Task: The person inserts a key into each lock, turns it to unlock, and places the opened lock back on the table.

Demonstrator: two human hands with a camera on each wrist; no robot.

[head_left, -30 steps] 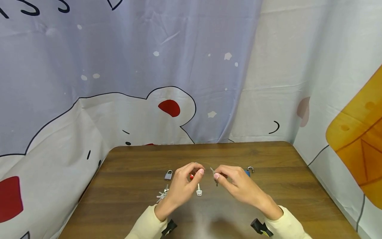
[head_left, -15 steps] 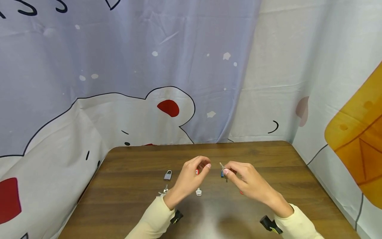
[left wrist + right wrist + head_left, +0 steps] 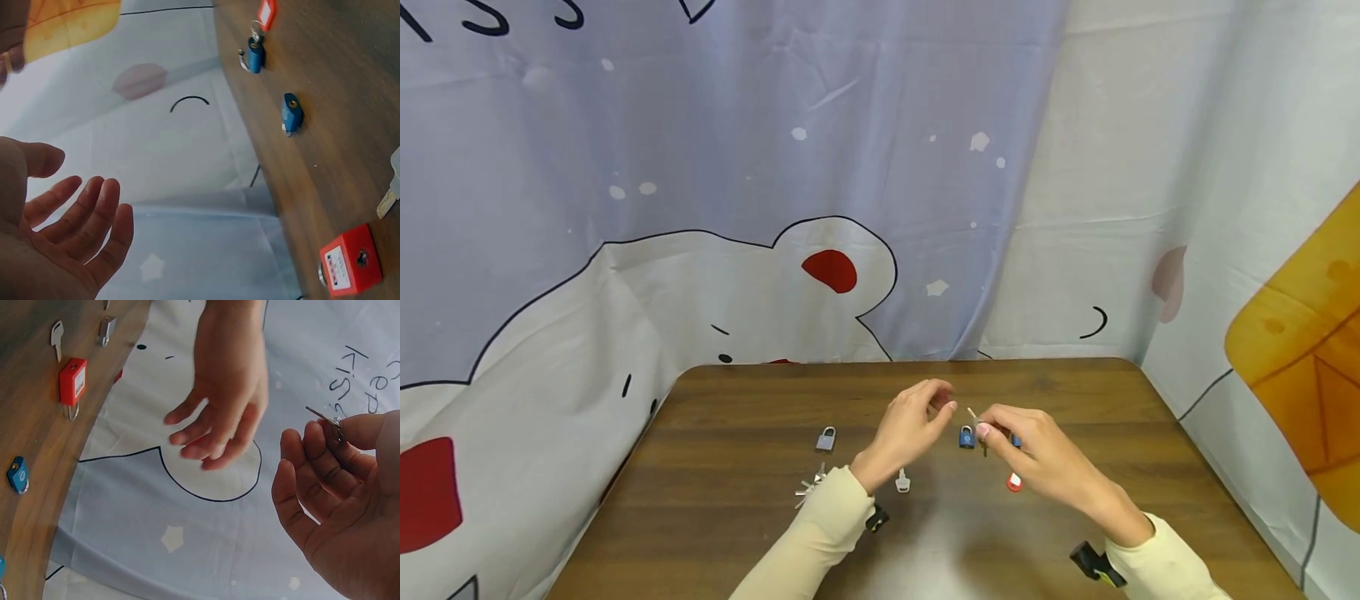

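Note:
My right hand pinches a small key on a metal ring between thumb and forefinger, raised above the table. My left hand hovers close by on its left, fingers loosely bent and nothing in them. Just beside the key in the head view is a closed blue padlock. Another blue padlock, its shackle swung out, has a key with a red tag in it; my right hand partly covers this lock in the head view. A red padlock is hidden behind my left hand there.
On the wooden table lie a grey padlock, a bunch of keys near my left sleeve, and a single pale-headed key. A printed curtain hangs behind the table's far edge.
Both hands have shifted right, my left one also rising slightly. The key stays in my right fingers. The closed blue padlock and the red tag have come into view beside my right hand.

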